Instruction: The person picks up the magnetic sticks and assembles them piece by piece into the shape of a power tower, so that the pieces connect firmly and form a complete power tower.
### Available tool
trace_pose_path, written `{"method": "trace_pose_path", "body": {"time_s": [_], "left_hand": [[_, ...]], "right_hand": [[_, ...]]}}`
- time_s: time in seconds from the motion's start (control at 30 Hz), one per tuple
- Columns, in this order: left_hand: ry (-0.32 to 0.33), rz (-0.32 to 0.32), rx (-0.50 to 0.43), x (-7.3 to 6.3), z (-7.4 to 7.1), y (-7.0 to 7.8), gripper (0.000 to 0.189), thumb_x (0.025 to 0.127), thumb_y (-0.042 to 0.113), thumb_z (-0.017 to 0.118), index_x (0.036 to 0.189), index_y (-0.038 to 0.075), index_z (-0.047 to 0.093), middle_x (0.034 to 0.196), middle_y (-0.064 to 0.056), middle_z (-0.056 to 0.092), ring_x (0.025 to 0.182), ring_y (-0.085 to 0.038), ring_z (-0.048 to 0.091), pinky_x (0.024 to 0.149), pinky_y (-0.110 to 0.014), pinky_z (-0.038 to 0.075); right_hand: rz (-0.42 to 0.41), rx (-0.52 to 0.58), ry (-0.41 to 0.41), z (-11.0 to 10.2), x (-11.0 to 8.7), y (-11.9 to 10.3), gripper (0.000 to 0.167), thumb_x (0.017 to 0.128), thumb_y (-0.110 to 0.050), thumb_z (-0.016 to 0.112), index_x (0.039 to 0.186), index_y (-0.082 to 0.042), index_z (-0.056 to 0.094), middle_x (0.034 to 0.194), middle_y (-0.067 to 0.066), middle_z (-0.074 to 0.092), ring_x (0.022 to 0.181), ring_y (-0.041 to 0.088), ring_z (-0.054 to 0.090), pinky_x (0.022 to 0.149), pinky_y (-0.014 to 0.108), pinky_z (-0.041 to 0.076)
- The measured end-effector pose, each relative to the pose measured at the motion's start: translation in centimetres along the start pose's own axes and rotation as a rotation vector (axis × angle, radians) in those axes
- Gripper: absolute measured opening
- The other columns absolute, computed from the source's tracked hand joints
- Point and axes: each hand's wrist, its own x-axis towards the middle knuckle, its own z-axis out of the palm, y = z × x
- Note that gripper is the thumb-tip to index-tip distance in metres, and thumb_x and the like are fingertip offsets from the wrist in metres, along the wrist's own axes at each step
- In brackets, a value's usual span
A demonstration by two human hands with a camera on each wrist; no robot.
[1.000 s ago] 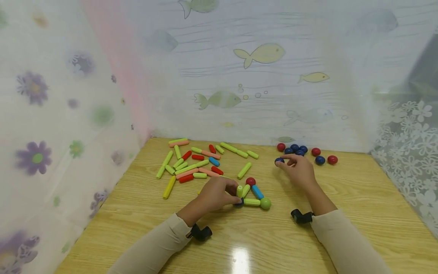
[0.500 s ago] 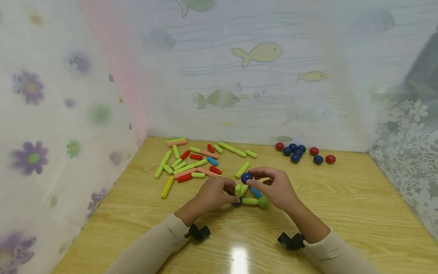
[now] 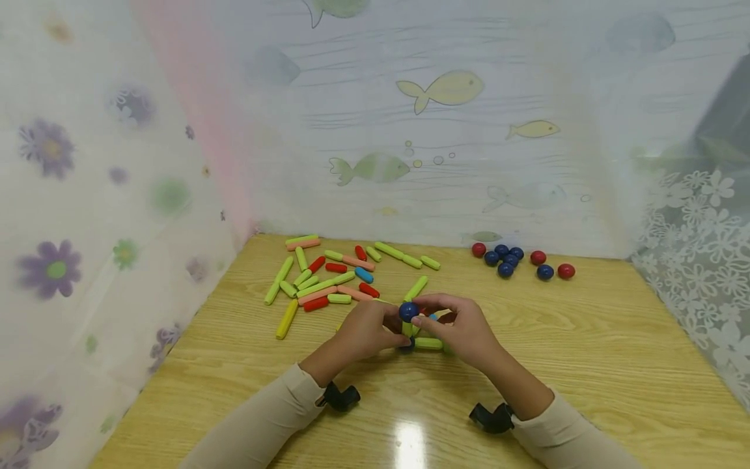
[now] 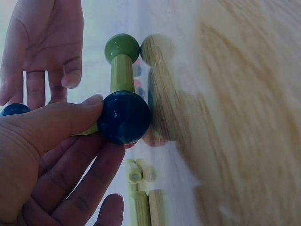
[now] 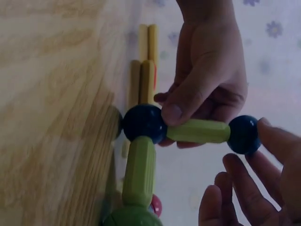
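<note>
Where the two hands meet, we see a short yellow-green ribbed rod (image 5: pixel 200 131) standing above the table, with a glossy dark blue upper ball (image 3: pixel 409 312) at its top end, seemingly touching it. At its foot is a second glossy dark blue ball, the lower one (image 5: pixel 144 123), low over the wood-grained table (image 3: pixel 527 397).

The left hand (image 3: pixel 370 331) pinches the lower ball and the rod's foot between thumb and fingers, probably to steady the joint. The right hand (image 3: pixel 459 326) has thumb and fingers closed about the upper ball's side; we judge that this grip leaves its underside free to meet the rod.

We read the upright rod's long axis as near vertical, one end pointing up at the upper ball, the other down at the lower. A second yellow-green ribbed rod (image 5: pixel 139 172) lies level, its long axis running from the lower ball towards the person's right, to a glossy green ball (image 4: pixel 122 47).

Further out, we find loose coloured rods (image 3: pixel 287 319) beyond the left hand, and loose dark blue balls (image 3: pixel 510 260) near glossy red balls (image 3: pixel 566 270) at the far right.
</note>
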Motion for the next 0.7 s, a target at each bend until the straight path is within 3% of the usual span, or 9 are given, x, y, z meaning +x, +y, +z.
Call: {"method": "trace_pose_path", "body": {"time_s": [0.07, 0.2, 0.33, 0.5, 0.6, 0.7], "left_hand": [[-0.002, 0.002, -0.002, 0.0, 0.0, 0.0, 0.016, 0.084, 0.03, 0.088, 0.093, 0.02, 0.078, 0.082, 0.015, 0.075, 0.081, -0.001, 0.07, 0.077, -0.028, 0.055], [-0.004, 0.001, 0.003, 0.0, 0.1, 0.0, 0.016, 0.084, 0.03, 0.088, 0.095, 0.022, 0.079, 0.083, 0.015, 0.076, 0.083, 0.0, 0.07, 0.079, -0.028, 0.055], [0.0, 0.005, 0.011, 0.0, 0.1, 0.1, 0.017, 0.086, 0.028, 0.087, 0.101, 0.022, 0.08, 0.088, 0.013, 0.078, 0.089, -0.003, 0.072, 0.082, -0.03, 0.057], [0.014, -0.026, -0.007, 0.0, 0.0, -0.2, 0.027, 0.09, 0.026, 0.083, 0.115, 0.02, 0.078, 0.103, 0.008, 0.078, 0.103, -0.011, 0.073, 0.089, -0.037, 0.058], [0.041, -0.043, -0.043, 0.2, -0.6, -0.9, 0.033, 0.093, 0.023, 0.08, 0.124, 0.017, 0.073, 0.113, 0.004, 0.076, 0.109, -0.016, 0.071, 0.091, -0.039, 0.058], [0.11, -0.076, -0.064, 0.4, -1.8, -2.1, 0.032, 0.095, 0.016, 0.077, 0.127, 0.014, 0.073, 0.118, 0.001, 0.075, 0.109, -0.02, 0.07, 0.09, -0.039, 0.059]], "right_hand": [[-0.02, -0.004, -0.038, -0.2, 0.1, 0.2, 0.031, 0.095, -0.033, 0.077, 0.125, -0.026, 0.074, 0.119, -0.007, 0.074, 0.11, 0.024, 0.067, 0.089, 0.044, 0.058], [-0.062, -0.057, -0.149, -1.2, 0.3, 1.5, 0.042, 0.096, -0.007, 0.07, 0.135, -0.022, 0.068, 0.138, -0.001, 0.066, 0.132, 0.033, 0.059, 0.104, 0.062, 0.049], [-0.104, -0.174, -0.273, -2.4, 0.6, 3.3, 0.055, 0.09, 0.007, 0.062, 0.138, -0.018, 0.066, 0.156, 0.008, 0.052, 0.149, 0.038, 0.041, 0.115, 0.067, 0.036], [-0.114, -0.239, -0.361, -3.2, 0.8, 4.4, 0.05, 0.092, 0.003, 0.061, 0.14, -0.011, 0.065, 0.161, 0.015, 0.043, 0.152, 0.042, 0.034, 0.116, 0.067, 0.034], [-0.091, -0.268, -0.358, -3.6, 0.8, 4.3, 0.045, 0.095, -0.007, 0.067, 0.139, -0.011, 0.066, 0.16, 0.017, 0.043, 0.149, 0.043, 0.038, 0.115, 0.068, 0.035], [-0.05, -0.296, -0.34, -4.0, 0.8, 4.2, 0.044, 0.094, -0.017, 0.073, 0.138, -0.012, 0.067, 0.157, 0.018, 0.043, 0.146, 0.043, 0.04, 0.114, 0.069, 0.033]]}}
